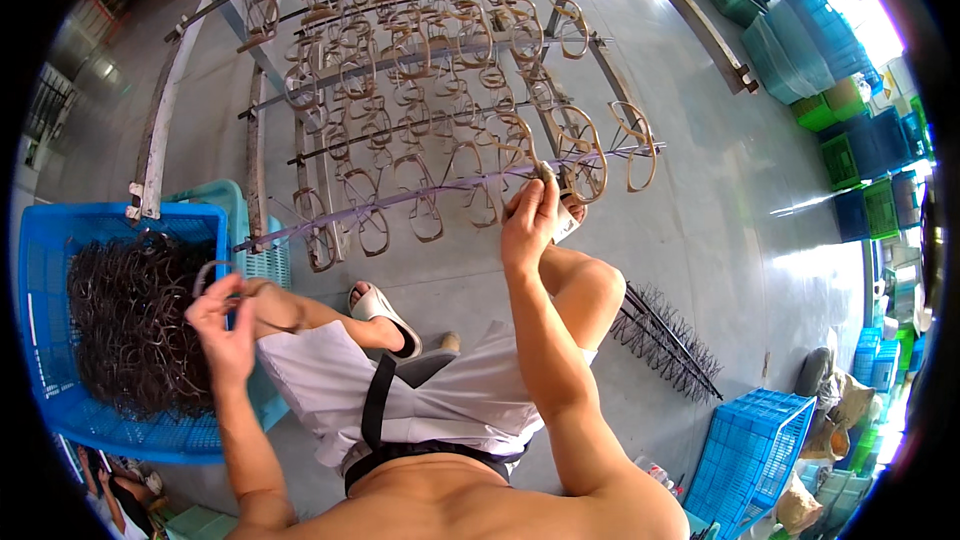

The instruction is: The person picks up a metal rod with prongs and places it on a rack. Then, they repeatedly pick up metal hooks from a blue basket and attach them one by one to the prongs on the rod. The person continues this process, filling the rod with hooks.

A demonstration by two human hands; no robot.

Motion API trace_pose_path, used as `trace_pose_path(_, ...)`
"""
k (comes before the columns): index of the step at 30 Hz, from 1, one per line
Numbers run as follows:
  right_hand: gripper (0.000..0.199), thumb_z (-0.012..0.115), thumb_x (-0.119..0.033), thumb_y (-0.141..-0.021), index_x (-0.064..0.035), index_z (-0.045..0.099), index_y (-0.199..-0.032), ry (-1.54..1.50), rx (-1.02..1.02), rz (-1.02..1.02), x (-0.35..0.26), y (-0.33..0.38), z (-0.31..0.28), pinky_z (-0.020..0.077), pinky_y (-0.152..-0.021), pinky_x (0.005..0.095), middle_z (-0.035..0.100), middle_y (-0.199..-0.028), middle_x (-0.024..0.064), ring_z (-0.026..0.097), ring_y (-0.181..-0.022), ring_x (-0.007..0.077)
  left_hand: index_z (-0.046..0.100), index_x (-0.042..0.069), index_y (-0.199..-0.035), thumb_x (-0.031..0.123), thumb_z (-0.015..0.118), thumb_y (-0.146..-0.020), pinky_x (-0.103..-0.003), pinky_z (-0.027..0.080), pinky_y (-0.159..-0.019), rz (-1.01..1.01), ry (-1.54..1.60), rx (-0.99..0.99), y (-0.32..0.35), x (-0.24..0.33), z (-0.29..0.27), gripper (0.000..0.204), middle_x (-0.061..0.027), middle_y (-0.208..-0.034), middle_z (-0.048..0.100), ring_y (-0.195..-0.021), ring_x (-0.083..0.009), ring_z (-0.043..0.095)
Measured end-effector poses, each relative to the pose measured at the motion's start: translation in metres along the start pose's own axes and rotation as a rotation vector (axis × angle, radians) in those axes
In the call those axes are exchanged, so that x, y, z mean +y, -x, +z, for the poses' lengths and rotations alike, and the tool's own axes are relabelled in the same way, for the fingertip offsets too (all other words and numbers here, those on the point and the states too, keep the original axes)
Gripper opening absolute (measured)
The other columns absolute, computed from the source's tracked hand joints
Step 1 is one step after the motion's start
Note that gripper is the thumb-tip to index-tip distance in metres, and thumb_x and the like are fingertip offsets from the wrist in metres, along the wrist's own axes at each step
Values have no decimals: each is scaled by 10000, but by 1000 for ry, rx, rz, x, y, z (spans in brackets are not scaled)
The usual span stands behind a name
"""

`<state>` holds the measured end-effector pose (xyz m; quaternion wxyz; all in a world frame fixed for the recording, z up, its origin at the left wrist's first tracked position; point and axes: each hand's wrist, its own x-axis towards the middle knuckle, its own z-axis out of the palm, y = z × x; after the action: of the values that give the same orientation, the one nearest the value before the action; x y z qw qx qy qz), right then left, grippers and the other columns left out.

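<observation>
My left hand [222,332] is closed on a dark, thin eyeglass frame [212,272], held beside the blue basket [130,445]. The basket is heaped with a tangle of dark eyeglass frames [140,330]. Ahead of me, my right hand [530,225] pinches a brown eyeglass frame [590,190] at the purple rod [450,186]; its fingertips partly hide the spot they grip. Several brown eyeglass frames [420,220] hang spaced out along that rod.
The metal rack [256,140] carries further rods of hanging frames. A pale green basket [275,265] stands by the blue one. At right, a bristly dark rod [672,340] lies on the floor, near a blue crate [750,460]. Stacked crates [850,155] line the far right.
</observation>
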<state>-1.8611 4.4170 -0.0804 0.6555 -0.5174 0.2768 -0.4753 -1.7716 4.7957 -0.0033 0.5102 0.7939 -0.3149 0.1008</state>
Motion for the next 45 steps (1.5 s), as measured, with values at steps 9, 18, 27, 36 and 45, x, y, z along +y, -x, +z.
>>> trace_pose_path(9,443,521,-96,-840,34,403,-1247,82,-757,-55,-77,97,7,328,-931,413,375,-1179,215,378,-1078,335,441,61,-1051,45,602,-821,-208,441,-488,-875,1192,-196,-17,99,108,282,-73,-932,556,-624,-106,529)
trace_pose_path(18,226,530,-118,-905,32,541,-1073,-34,-895,364,-66,111,14,481,-704,261,618,-854,94,612,-785,176,511,-6,-1060,385,423,-937,-207,373,-358,-1279,1898,-790,-8,95,95,419,-153,-716,580,-432,-133,493)
trace_pose_path(27,536,609,-195,-797,37,415,-1239,358,-721,-472,-87,102,34,267,-1021,459,285,-1318,234,277,-1234,405,479,-22,-871,99,449,-917,-290,398,-529,-111,184,-527,-2,76,82,133,-101,-719,516,-526,-195,456)
trace_pose_path(36,73,563,-64,-851,-33,554,-917,163,-1217,-25,-86,84,33,442,-521,304,561,-723,111,554,-597,240,532,-25,-928,296,485,-925,-275,431,-761,-287,605,-726,-21,45,25,325,-134,-997,567,-840,-152,535)
trace_pose_path(45,181,379,-157,-969,-43,422,-1104,237,-150,-4,0,56,44,383,-419,202,518,-660,39,489,-485,97,406,113,-1259,246,546,-880,-443,402,-885,-1090,-865,-48,103,-281,-149,425,-239,-1054,562,-947,-377,546)
